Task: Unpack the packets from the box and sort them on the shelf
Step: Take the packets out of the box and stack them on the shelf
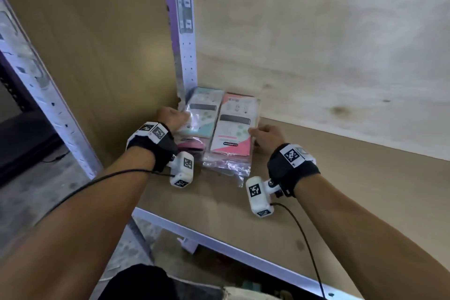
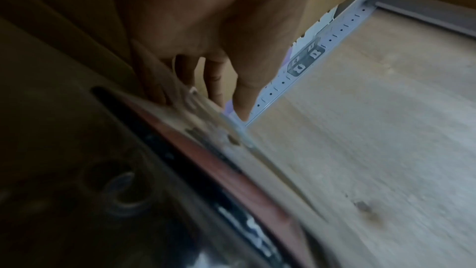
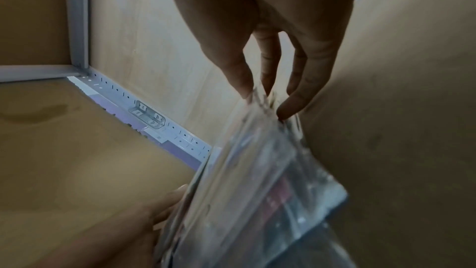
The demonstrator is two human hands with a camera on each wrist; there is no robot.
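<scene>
Mint-green carded packet in clear plastic (image 1: 203, 109) sits in the back left corner of the brown board shelf (image 1: 328, 178), against the white perforated metal post (image 1: 186, 56). Touching its right side is the pink carded packet in clear plastic (image 1: 233, 129). The right hand (image 1: 267, 135) pinches the pink packet's plastic edge between its fingers (image 3: 304, 89). The left hand (image 1: 170, 115) has its fingers (image 2: 243, 97) at the mint-green packet's left edge; I cannot tell whether they grip it.

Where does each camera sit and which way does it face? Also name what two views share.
Head: above, looking down into shelf corner; both forearms, left hand, right hand on packets.
Left wrist: along left hand's fingers toward the post.
Right wrist: along right hand's fingers at packets' plastic wrap.
Shared: both wrist views show the perforated post.
</scene>
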